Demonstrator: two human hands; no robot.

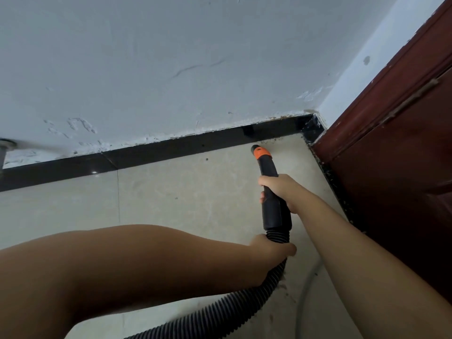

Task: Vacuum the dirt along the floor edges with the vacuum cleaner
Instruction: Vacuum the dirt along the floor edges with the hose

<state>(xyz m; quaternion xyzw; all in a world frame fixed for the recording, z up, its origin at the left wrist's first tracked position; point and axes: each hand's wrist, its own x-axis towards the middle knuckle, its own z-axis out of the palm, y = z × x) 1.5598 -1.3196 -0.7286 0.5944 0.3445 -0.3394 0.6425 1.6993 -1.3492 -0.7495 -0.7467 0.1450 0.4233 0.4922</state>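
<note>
Our right hand (281, 189) grips the black nozzle (267, 172), tip near the skirting (171, 150). Our left hand (271, 248) curls round the ribbed hose (220, 311)

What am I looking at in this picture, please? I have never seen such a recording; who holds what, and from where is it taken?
There is one picture, from a camera worn on a person's head, looking down at their own bare arms. No robot is here. The right hand holds the black nozzle tube of a vacuum cleaner; its orange-ringed tip points toward the corner. The left hand holds the ribbed hose just behind the tube. Below is a pale tiled floor with a black skirting, dark crumbs of dirt along the red-brown door.
</note>
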